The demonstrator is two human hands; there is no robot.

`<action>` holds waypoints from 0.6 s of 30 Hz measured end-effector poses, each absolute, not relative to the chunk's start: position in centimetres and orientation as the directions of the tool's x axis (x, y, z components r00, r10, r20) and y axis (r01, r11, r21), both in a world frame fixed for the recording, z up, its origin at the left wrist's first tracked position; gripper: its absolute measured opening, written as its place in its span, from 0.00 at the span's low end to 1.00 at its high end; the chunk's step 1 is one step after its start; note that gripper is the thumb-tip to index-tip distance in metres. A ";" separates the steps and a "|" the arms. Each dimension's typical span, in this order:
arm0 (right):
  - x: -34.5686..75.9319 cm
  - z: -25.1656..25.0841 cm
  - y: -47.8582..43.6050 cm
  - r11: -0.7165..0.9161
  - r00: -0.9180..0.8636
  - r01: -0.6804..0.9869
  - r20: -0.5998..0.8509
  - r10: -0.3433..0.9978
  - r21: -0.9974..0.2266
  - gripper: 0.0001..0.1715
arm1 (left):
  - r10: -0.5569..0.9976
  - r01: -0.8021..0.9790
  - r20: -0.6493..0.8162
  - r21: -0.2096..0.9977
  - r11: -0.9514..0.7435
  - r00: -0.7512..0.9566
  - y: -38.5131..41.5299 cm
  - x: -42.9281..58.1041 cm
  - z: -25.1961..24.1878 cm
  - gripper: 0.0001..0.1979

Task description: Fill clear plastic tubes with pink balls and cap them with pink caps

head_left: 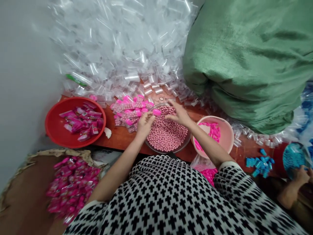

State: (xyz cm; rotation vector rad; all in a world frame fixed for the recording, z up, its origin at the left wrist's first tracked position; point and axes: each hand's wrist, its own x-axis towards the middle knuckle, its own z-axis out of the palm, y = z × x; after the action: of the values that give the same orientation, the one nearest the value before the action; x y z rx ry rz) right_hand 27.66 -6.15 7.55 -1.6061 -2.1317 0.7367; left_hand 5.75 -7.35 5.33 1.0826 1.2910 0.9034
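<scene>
My left hand (145,124) is closed in a pinch, with a bright pink cap (156,112) showing at its fingertips. Whether a clear tube is attached to the cap is hidden by the fingers. Across from it, my right hand (180,115) has its thumb and fingers apart and holds nothing. Both are above a metal bowl (168,152) full of small pink beads (166,136). Just left of the bowl lies a heap of clear tubes with pink caps (130,111), filled with pink beads. A pale pink basket (227,133) of loose pink caps (214,132) sits under my right forearm.
Empty clear tubes (117,42) are piled along the back. A green sack (244,62) bulges at the back right. Pink packets fill a red bowl (52,125) and a sack (73,186) at left. Another person's hand (301,176) works near blue tubes (261,164).
</scene>
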 end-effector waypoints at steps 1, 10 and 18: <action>28.6 7.2 -4.4 0.140 -0.198 0.795 -0.035 0.979 -0.591 0.37 | 0.976 0.160 -0.218 0.965 0.210 0.032 -6.4 4.5 5.4 0.13; 32.2 1.8 3.5 -0.098 -0.025 0.905 -0.281 0.959 -0.415 0.18 | 0.995 0.769 0.025 0.637 0.056 -0.094 -1.3 -1.6 3.4 0.17; 33.3 3.5 0.7 -0.085 -0.031 0.867 -0.223 0.974 -0.491 0.18 | 0.988 0.602 0.138 0.783 -0.154 0.073 -4.1 1.8 2.7 0.17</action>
State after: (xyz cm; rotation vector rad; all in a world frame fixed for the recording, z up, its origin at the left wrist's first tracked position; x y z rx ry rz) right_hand 33.34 0.71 3.50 -2.0323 -1.9736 0.7721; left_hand 1.79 -4.07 2.68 1.8152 1.5742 0.9234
